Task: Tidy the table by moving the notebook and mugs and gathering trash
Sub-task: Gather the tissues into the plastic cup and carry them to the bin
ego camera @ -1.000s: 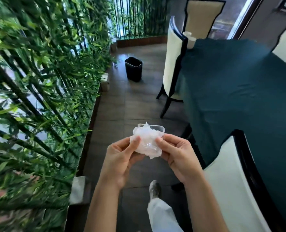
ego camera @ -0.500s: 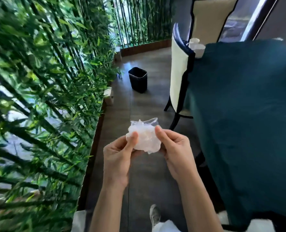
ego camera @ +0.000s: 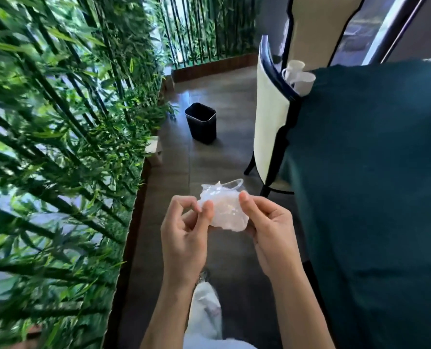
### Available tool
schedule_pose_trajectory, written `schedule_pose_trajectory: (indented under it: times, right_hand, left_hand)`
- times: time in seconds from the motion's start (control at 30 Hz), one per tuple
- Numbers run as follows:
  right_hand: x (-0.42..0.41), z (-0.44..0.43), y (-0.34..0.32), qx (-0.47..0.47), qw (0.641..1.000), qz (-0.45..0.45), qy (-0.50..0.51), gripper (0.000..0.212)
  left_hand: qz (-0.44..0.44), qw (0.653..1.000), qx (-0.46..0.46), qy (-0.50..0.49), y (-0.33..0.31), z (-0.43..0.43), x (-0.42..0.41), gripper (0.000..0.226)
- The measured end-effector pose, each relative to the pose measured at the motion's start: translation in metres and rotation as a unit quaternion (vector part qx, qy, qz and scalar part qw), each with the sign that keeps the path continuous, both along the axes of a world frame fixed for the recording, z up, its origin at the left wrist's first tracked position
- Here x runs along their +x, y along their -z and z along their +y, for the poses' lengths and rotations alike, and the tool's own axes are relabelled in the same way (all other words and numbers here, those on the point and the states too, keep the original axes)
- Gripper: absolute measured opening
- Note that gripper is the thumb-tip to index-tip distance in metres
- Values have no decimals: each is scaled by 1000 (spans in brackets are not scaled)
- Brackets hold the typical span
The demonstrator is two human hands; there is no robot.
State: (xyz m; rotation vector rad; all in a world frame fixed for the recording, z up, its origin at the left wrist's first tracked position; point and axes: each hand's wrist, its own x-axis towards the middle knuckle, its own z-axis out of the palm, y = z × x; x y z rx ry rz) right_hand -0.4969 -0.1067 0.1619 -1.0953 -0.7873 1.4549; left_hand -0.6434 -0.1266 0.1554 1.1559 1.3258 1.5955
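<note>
Trash [ego camera: 223, 210] front and centre: a crumpled wad of white paper stuffed in a clear plastic cup, the cup's rim poking out at the upper right, tilted away. It's up in the air over the dark tiled floor, pinched on both sides, thumbs pressed on its near face. Mugs [ego camera: 298, 75] at the far corner of the teal table [ego camera: 373, 172]: two white ones, close together, partly hidden behind a chair back. Bin [ego camera: 201, 122], black, open-topped, upright on the floor ahead, well apart from the trash.
</note>
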Motion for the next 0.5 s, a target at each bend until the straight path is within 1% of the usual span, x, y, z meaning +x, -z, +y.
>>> schedule_pose_trajectory:
  times: [0.1, 0.2, 0.23, 0.33, 0.4, 0.5]
  right_hand:
    - [-8, 47, 1, 7, 1000, 6, 14, 40]
    - [-15, 82, -1, 25, 999, -9, 22, 32]
    - [-20, 101, 0, 32, 999, -13, 25, 30]
    - [-36, 160, -5, 44, 998, -36, 32, 34]
    - [-46, 194, -7, 58, 997, -46, 33, 30]
    - [-63, 237, -8, 81, 996, -32, 24, 22]
  left_hand:
    - [-2, 1000, 13, 15, 2, 51, -9, 10]
    - [-2, 1000, 0, 24, 3, 89, -16, 4]
    - [-11, 1000, -7, 23, 2, 110, -22, 5]
    - [-31, 999, -23, 23, -1, 168, -39, 11]
    - [-35, 999, -32, 22, -4, 201, -50, 13]
    - [-49, 998, -37, 21, -6, 245, -67, 15]
